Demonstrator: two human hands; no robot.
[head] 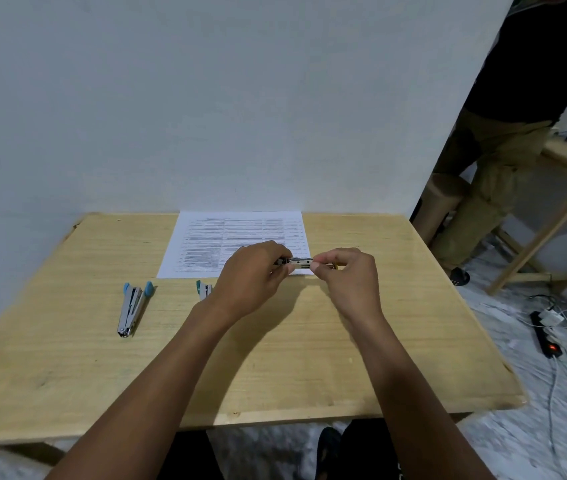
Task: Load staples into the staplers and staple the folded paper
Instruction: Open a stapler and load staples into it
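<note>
Forearms reached from near edge over wooden table (396, 358). My left hand (250, 278) and right hand (347, 275) met above table centre, fingers of both curled shut around small metal stapler (300, 265), held level between them, just over near edge of printed paper (216, 244). Paper lay flat at far side against wall. Second stapler (133, 306), blue-tipped, lay open at left; third stapler (204, 289) partly hidden behind left wrist. Power strip (547, 336) sat on floor, right.
</note>
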